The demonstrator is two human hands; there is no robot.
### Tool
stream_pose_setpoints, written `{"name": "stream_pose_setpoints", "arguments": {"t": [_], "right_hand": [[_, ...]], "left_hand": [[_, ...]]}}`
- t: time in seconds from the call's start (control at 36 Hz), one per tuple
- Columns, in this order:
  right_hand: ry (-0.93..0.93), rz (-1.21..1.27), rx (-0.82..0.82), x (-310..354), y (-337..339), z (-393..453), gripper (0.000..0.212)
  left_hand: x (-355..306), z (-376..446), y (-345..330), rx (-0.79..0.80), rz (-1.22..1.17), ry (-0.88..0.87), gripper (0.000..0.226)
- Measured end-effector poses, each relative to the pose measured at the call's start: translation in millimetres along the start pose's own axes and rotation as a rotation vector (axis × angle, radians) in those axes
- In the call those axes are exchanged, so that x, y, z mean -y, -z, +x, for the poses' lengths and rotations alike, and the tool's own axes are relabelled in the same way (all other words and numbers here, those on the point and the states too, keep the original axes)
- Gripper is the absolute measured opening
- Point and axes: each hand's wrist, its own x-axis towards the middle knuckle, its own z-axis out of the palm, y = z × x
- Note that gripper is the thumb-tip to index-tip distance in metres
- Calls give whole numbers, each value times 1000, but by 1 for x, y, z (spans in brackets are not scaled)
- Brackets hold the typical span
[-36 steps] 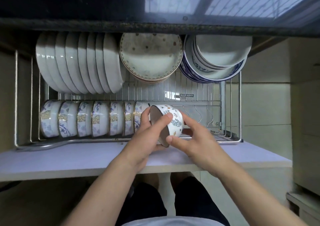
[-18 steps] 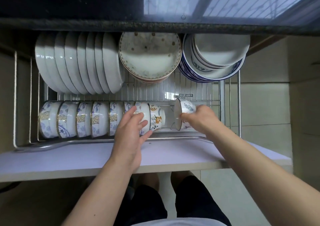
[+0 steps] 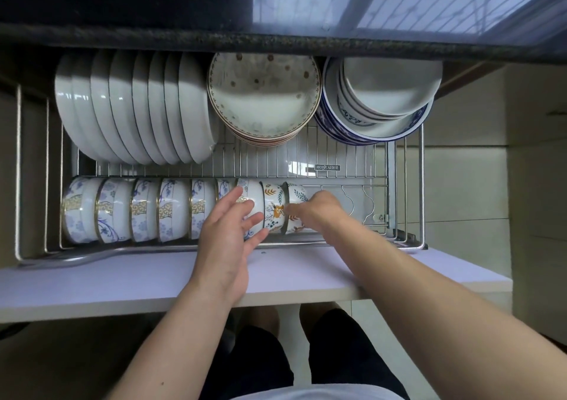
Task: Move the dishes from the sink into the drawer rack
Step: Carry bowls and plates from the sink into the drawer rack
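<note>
Wire rack tagged "HONTAI"; right hand grips floral bowl, left hand relaxed.

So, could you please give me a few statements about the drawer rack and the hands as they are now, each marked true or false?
1. The right hand is on the leaf-patterned bowl at the right end of the front row. True.
2. The left hand holds a plate above the rack. False: its fingers are spread, loosely against a blue-patterned bowl in the front row.
3. White plates stand on edge at the back left of the drawer rack. True.
4. The front row fills the rack to its right side. False: bare wire slots show right of the last bowl.
5. The blue-rimmed bowls sit at the back left. False: they are at the back right.
</note>
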Motion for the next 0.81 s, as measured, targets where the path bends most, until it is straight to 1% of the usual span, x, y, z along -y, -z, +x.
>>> {"name": "stream_pose_setpoints", "arguments": {"t": [0.17, 0.33, 0.36, 0.39, 0.44, 0.5, 0.53, 0.56, 0.61, 0.67, 0.72, 0.81], "right_hand": [[17, 31, 46, 2, 5, 1, 37], [24, 49, 53, -1, 5, 1, 42], [33, 56, 63, -2, 6, -1, 46], [39, 69, 76, -4, 9, -4, 55], [57, 109, 86, -8, 18, -21, 77], [75, 148, 76, -14, 28, -35, 88], [77, 168, 77, -18, 34, -39, 87], [75, 195, 73, -23, 43, -50, 82], [73, 217, 41, -34, 63, -70, 65], [87, 243, -31, -49, 86, -93, 49], [116, 321, -110, -67, 110, -116, 41], [143, 445, -198, -98, 141, -149, 30]], "left_hand": [[2, 2, -3, 5, 9, 5, 28], [5, 1, -9, -31, 65, -16, 31], [4, 0, -9, -39, 79, -27, 32], [3, -1, -9, -40, 99, -40, 33], [-5, -12, -8, -24, 164, -70, 32], [-16, -21, -4, -5, 235, -102, 27], [-21, -24, -1, 2, 281, -115, 24], [-30, -33, 1, 22, 339, -131, 23], [-46, -46, 7, 62, 473, -131, 22], [-61, -57, 13, 106, 597, -103, 25], [-75, -69, 17, 138, 691, -82, 26], [-89, -85, 16, 135, 802, -106, 27]]}}
